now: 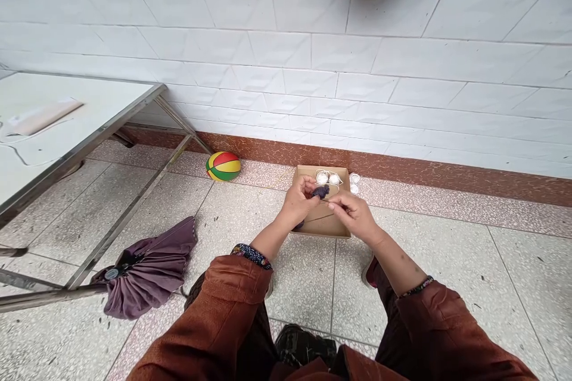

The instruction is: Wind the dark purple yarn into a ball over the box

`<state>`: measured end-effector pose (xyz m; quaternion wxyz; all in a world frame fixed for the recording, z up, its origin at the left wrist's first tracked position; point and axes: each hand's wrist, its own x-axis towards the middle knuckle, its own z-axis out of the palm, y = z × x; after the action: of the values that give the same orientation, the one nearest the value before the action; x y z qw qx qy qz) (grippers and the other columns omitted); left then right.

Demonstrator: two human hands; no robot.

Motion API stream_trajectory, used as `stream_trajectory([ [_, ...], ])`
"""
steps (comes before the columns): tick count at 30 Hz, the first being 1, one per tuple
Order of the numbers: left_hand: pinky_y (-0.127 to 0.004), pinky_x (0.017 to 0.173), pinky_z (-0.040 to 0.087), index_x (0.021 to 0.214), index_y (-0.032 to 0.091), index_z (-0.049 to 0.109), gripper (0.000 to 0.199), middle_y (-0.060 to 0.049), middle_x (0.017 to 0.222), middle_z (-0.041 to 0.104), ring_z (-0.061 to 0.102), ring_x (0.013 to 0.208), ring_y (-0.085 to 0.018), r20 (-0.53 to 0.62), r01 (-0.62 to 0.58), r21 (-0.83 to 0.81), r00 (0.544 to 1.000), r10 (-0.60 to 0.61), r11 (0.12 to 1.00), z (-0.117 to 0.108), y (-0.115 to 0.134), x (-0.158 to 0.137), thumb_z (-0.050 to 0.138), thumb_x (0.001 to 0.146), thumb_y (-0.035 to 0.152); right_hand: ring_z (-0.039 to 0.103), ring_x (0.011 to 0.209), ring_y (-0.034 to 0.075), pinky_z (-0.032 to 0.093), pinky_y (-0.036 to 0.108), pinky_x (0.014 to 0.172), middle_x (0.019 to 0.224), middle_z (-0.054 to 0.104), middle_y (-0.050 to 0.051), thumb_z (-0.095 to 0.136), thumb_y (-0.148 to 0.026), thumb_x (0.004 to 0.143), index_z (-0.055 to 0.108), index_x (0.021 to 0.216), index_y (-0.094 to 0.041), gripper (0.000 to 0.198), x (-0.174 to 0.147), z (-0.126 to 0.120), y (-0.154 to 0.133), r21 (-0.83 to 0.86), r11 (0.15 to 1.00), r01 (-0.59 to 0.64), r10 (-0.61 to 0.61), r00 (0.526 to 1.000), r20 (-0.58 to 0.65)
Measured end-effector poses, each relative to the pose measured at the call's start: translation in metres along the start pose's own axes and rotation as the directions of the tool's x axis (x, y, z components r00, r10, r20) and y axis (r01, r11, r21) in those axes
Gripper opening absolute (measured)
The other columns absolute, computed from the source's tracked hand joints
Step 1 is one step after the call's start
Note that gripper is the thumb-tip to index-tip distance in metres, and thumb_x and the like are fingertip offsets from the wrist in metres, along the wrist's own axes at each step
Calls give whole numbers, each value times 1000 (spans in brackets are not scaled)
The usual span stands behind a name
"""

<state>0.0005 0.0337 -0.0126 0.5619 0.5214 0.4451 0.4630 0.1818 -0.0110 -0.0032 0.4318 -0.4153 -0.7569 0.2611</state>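
Presently, the left grip [300,200] is pinching a dark yarn bundle [321,191] above the cardboard tray [328,228], seemingly to steady it, while the right grip [356,216] is pinching a thin dark strand [325,201] beside it, apparently for tautness. Two white balls [322,178] are lying inside the tray, its low walls probably keeping them from rolling.

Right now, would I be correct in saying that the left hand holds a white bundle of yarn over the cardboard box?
Not quite: the head view shows that the bundle of yarn in the left hand is dark purple, not white; it is indeed held over the cardboard box.
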Motion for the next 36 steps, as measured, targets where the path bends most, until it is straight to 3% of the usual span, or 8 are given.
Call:
stream_trajectory([
  [7, -26, 77, 46, 107, 21, 58, 47, 1, 89, 65, 61, 81, -11, 350, 81, -123, 936, -33, 989, 6, 13, -12, 79, 66, 14, 62, 77, 19, 50, 32, 72, 83, 68, 3, 54, -35, 99, 66, 86, -23, 21, 4, -5, 31, -28, 986, -162, 154, 971, -181],
  [12, -27, 82, 48, 103, 21, 57, 40, 1, 89, 65, 61, 81, -11, 104, 70, -273, 994, -43, 960, 4, 5, -3, 76, 69, 17, 64, 76, 19, 51, 31, 70, 83, 69, 4, 51, -32, 100, 66, 89, -23, 21, -5, 19, 26, -48, 991, -127, 126, 992, -13],
  [15, -27, 80, 47, 99, 20, 55, 38, 1, 86, 64, 60, 79, -11, -30, 34, -158, 999, -39, 987, 3, -5, 4, 75, 66, 15, 63, 76, 18, 50, 31, 72, 83, 67, 4, 49, -32, 102, 65, 90, -23, 22, -9, 21, 9, -74, 997, -13, 23, 991, 134],
  [18, -27, 76, 46, 98, 20, 55, 42, 1, 84, 62, 59, 77, -12, -47, -17, 29, 999, 19, 999, 3, -10, 5, 76, 62, 12, 63, 75, 18, 50, 30, 71, 82, 67, 3, 50, -33, 103, 66, 91, -23, 22, -7, 11, 0, -63, 997, 49, -40, 990, 138],
  [23, -28, 75, 46, 100, 22, 58, 45, 2, 84, 63, 58, 78, -13, 190, -90, 191, 980, 53, 977, 9, -3, -8, 73, 61, 8, 65, 80, 20, 51, 32, 73, 84, 70, 4, 55, -35, 100, 67, 90, -24, 20, 1, -12, 19, -64, 996, -56, 49, 993, -107],
  [27, -28, 78, 46, 101, 21, 57, 42, 1, 89, 62, 59, 81, -12, 339, -23, 25, 941, 13, 999, 13, 10, -16, 72, 64, 10, 65, 80, 21, 51, 32, 73, 84, 70, 4, 53, -32, 99, 65, 86, -23, 20, 1, -6, 37, -79, 988, -135, 120, 978, -168],
  [32, -25, 79, 45, 102, 20, 54, 41, 2, 87, 62, 59, 79, -10, 126, -1, -144, 992, 20, 990, 14, 12, -8, 73, 66, 15, 67, 81, 21, 52, 32, 72, 88, 71, 6, 47, -26, 100, 64, 94, -22, 19, -8, 17, 29, -128, 988, -87, 84, 996, -28],
  [36, -26, 77, 45, 100, 20, 52, 41, 2, 83, 61, 60, 77, -12, -31, -17, -22, 999, 16, 1000, 12, 4, 1, 73, 65, 15, 65, 76, 18, 50, 29, 70, 82, 68, 4, 47, -28, 103, 63, 90, -22, 22, -11, 14, 10, -139, 990, 25, -11, 994, 104],
])
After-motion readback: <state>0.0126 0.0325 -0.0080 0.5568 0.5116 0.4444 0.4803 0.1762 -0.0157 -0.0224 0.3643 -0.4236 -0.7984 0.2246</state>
